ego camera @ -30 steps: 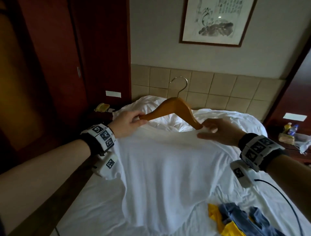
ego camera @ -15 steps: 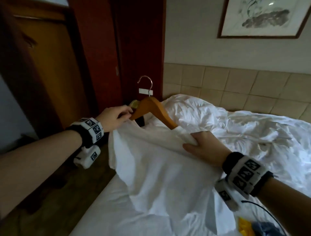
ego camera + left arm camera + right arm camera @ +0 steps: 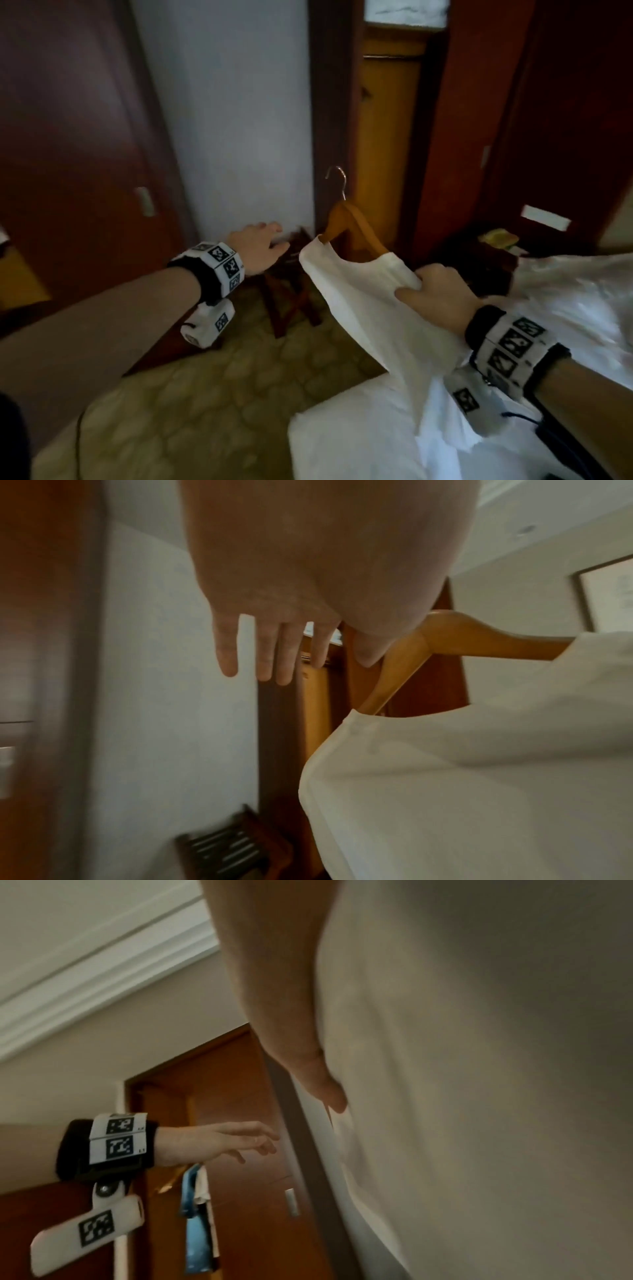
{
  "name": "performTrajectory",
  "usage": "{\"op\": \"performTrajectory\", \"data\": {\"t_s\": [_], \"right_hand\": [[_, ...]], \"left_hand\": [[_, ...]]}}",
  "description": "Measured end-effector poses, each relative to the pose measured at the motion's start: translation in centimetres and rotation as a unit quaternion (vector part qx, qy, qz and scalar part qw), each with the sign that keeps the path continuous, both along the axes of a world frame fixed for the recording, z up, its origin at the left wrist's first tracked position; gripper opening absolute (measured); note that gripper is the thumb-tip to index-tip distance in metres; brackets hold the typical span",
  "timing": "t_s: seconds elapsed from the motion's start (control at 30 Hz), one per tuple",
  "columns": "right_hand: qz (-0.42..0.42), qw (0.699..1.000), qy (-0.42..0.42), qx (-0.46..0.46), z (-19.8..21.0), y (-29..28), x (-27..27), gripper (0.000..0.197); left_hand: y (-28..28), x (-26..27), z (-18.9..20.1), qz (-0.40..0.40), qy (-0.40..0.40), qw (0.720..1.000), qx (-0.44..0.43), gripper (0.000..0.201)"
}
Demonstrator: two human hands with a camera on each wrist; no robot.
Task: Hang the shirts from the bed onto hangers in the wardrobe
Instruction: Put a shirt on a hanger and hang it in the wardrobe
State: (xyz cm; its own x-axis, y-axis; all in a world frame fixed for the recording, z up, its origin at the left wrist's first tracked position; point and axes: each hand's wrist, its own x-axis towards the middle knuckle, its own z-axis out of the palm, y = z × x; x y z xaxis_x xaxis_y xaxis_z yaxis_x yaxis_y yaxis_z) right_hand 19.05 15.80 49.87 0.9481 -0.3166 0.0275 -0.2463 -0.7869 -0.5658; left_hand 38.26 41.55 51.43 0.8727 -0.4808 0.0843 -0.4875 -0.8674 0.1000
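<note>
My right hand (image 3: pixel 435 294) has its fingers (image 3: pixel 409 293) clamped on the shirt's (image 3: pixel 363 308) shoulder, with the hanger's (image 3: pixel 356 226) right arm presumably inside the cloth, so one hand carries both. The shirt hangs down from those fingers over the bed (image 3: pixel 359 428) edge; the hanger's bare left arm and hook (image 3: pixel 337 181) stick up ahead of them, toward the wardrobe (image 3: pixel 387 137) opening. Holding at the shoulder keeps the shirt from sliding off, I judge.

My left hand (image 3: pixel 257 246) is free, fingers (image 3: pixel 260 653) apart and straight, holding nothing. It sits just left of the hanger's bare end, not touching it in the wrist view. A dark wooden rack (image 3: pixel 291 291) stands on the floor below those fingers.

Step in hand, I judge: carrying the dressed hanger to the wardrobe rail. The free hand is probably reaching ahead for the hook or the door. The rail itself is too dim to place.
</note>
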Motion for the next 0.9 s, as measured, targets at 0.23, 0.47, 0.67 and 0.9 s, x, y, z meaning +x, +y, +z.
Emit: {"op": "performTrajectory", "data": {"t_s": [0.23, 0.47, 0.67, 0.9], "right_hand": [[0.109, 0.993, -0.032, 0.035, 2.1, 16.8, 12.9, 0.023], [0.212, 0.974, -0.032, 0.069, 2.3, 36.2, 23.7, 0.017], [0.264, 0.957, -0.015, 0.116, 2.2, 51.2, 30.5, 0.022], [0.316, 0.935, 0.024, 0.161, 2.2, 66.2, 38.3, 0.041]], "left_hand": [[20.6, 2.5, 0.6, 0.161, -0.012, 0.987, -0.015, 0.055], [40.2, 5.1, 0.1, 0.292, -0.022, 0.956, -0.027, 0.056], [55.1, 5.6, 0.0, 0.388, 0.008, 0.922, -0.016, 0.054], [68.1, 6.2, -2.8, 0.492, 0.024, 0.870, -0.035, 0.057]]}}
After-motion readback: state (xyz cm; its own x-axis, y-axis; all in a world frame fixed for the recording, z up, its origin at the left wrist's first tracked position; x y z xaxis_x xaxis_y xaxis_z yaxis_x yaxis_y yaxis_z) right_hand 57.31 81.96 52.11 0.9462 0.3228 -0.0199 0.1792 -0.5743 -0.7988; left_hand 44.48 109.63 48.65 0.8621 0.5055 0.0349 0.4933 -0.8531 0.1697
